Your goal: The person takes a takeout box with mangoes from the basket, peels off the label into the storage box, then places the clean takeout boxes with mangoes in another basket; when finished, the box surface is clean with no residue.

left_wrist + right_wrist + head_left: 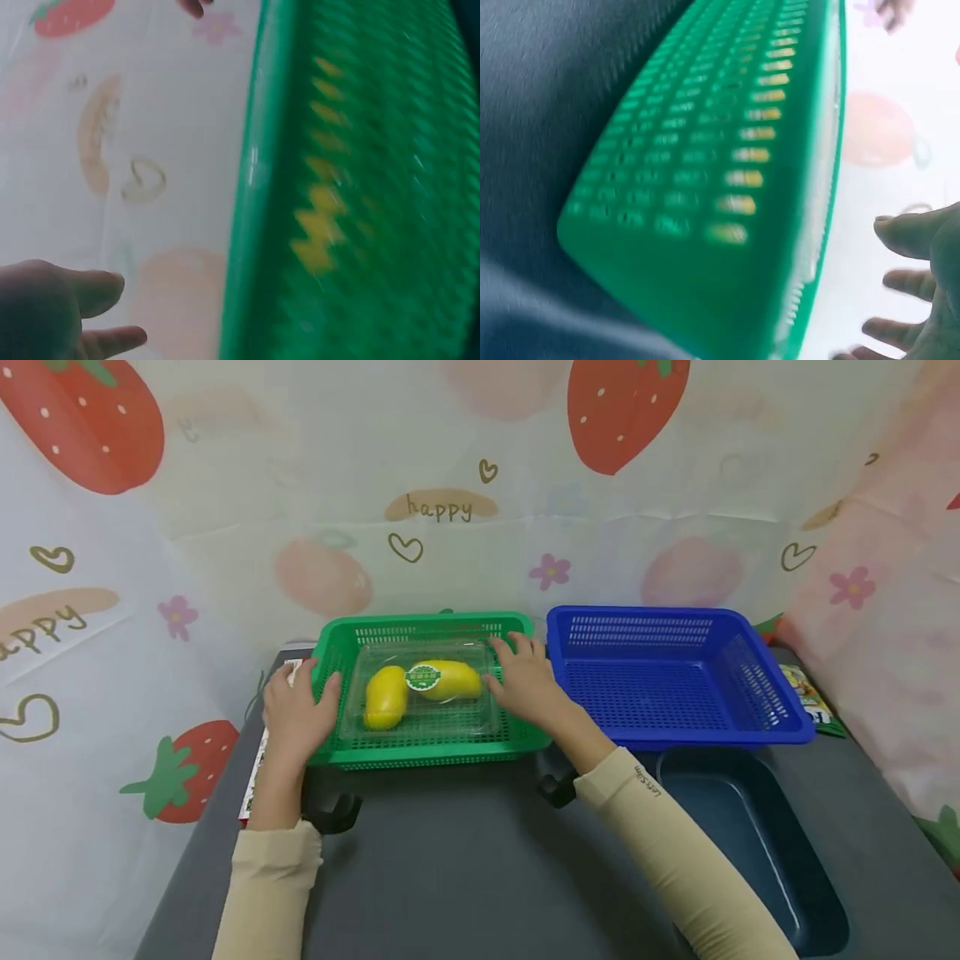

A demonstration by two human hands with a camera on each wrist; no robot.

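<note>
Head view: a green basket (431, 757) is sitting on the grey desk (450, 860), and a clear box (457, 720) is lying inside it, two mangoes (386, 697) showing through the plastic, one standing lengthwise and one lying crosswise under a green-and-white label (423, 677). The left hand (295, 706) is hovering by the left rim, thumb and fingers spread wide; the right hand (525, 681) is reaching over the right end, also spread, fingertips near the box's edge. Whether either one is touching anything, this view is not telling. A blue basket (645, 693) is standing just to the right, a dark tray (750, 827) is lying in front of it, and a packet (810, 697) is peeking out at its far side. Printed cloth (637, 543) is hanging behind. Left wrist view: the left hand is showing two digits, held apart, against the cloth and beside the green rim; mango yellow is glinting through the slots in a blur. Right wrist view: the right hand is fanning its digits beside the green basket, a gap showing between them, while yellow is showing through the upper slots.
</note>
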